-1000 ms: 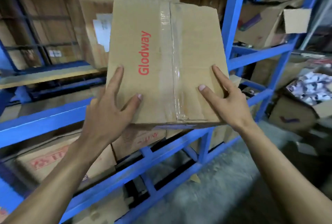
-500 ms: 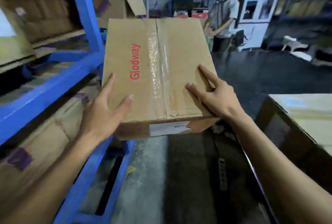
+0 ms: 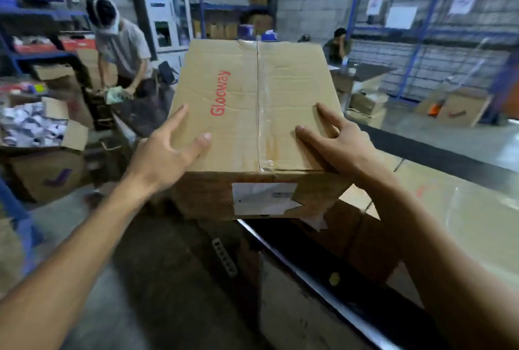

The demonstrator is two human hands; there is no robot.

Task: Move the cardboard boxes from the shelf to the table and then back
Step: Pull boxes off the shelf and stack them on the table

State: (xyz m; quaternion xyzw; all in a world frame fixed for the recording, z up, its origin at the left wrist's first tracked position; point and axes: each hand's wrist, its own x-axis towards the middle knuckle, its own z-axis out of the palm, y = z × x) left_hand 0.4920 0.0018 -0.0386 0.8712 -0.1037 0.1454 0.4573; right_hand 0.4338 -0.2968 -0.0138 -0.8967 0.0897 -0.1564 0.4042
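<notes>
**Box held in both hands at worktop edge**

Left hand [image 3: 165,158] fingers [image 3: 175,120] spread flat on the top of the cardboard box [image 3: 252,113], thumb lying across the top toward 3 o'clock; rest of that hand wraps the left side. Right hand [image 3: 345,144] mirrors it: two fingers splayed on the top, others tucked round the right side. Both hands are clamped on the box, carrying it in the air at centre frame. Box top taped down the middle seam, red "Glodway" print left of the tape, torn white label [image 3: 264,199] on the near face. Worktop [image 3: 323,285] with dark metal edge runs from under the box to 5 o'clock; another cardboard box [image 3: 463,226] lies on it at 3–4 o'clock, just below and beside the right wrist. Open carton of white packets [image 3: 31,127] at 9 o'clock. A person in a grey shirt [image 3: 123,46] bends at 11 o'clock.
</notes>
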